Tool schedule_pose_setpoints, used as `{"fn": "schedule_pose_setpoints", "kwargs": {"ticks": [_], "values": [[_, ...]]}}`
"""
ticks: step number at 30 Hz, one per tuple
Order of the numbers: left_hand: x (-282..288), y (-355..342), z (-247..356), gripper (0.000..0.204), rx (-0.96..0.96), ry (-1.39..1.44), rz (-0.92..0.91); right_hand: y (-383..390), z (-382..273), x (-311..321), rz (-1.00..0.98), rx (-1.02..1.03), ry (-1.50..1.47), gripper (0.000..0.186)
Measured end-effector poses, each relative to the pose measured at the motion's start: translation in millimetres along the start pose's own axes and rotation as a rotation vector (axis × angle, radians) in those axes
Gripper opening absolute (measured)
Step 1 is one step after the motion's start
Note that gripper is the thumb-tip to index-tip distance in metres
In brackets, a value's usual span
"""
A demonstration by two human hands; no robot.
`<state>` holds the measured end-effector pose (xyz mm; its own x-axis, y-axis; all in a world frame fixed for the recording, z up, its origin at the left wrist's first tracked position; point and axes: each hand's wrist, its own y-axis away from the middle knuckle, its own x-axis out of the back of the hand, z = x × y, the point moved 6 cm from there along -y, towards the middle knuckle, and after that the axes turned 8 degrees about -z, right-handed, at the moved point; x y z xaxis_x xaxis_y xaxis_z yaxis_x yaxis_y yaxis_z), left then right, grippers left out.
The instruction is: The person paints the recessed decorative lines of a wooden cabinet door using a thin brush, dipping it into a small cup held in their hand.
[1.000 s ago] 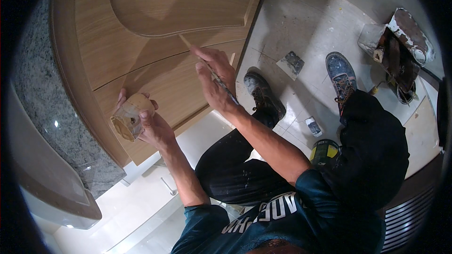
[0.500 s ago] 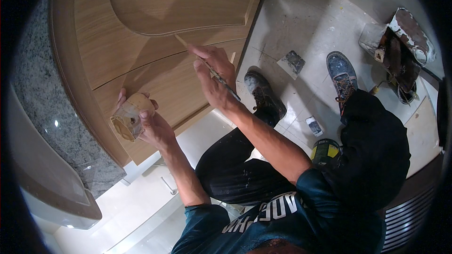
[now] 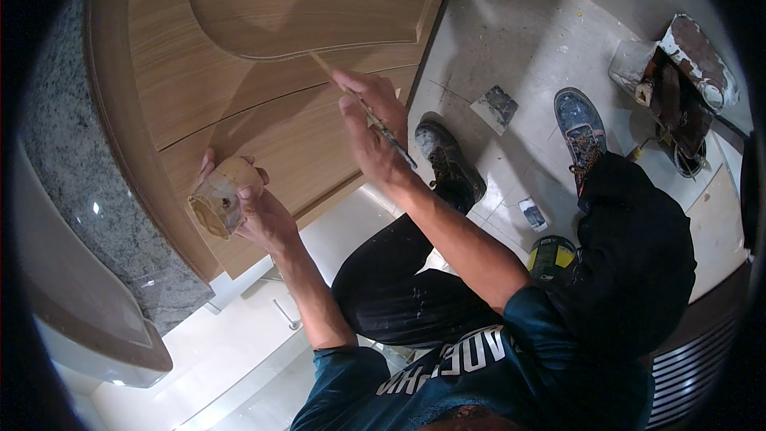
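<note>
Between the fingers of my right hand (image 3: 375,124) is a thin paintbrush (image 3: 375,118), closed in a pinch. Its pale tip meets the curved groove on the wooden cabinet door (image 3: 311,8), or comes very near it. Lower and to the left, my left hand (image 3: 263,215) wraps round a clear plastic cup (image 3: 219,199), which is tilted and coated inside with a beige substance. That cup is held in front of the lower wooden panel (image 3: 279,152). Dark gaps separate the wooden panels.
A grey stone countertop (image 3: 72,168) edges the cabinet at left, beside a white basin (image 3: 80,311). Behind my shoes (image 3: 581,124) on the tiled floor lie stained containers (image 3: 694,64) at far right. A dark paint can (image 3: 550,257) stands near my leg; a stained square piece (image 3: 496,108) lies between the shoes.
My right hand has moved slightly to the right, drawing the brush tip along the groove. The left hand and the cup have barely moved.
</note>
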<state>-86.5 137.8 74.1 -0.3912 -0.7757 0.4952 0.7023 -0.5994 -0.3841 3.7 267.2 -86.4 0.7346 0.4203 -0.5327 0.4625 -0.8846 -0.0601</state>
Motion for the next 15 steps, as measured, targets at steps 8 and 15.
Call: {"fn": "schedule_pose_setpoints", "kwargs": {"ticks": [8, 15], "values": [[-5, -1, 2, 0.075, 0.001, -0.023, -0.002, -3, 1, -7, -0.041, -0.01, 0.01, 0.029], [-1, -1, 0, 0.074, 0.013, -0.01, -0.003, -4, 4, -1, -0.064, -0.022, 0.033, 0.032]]}}
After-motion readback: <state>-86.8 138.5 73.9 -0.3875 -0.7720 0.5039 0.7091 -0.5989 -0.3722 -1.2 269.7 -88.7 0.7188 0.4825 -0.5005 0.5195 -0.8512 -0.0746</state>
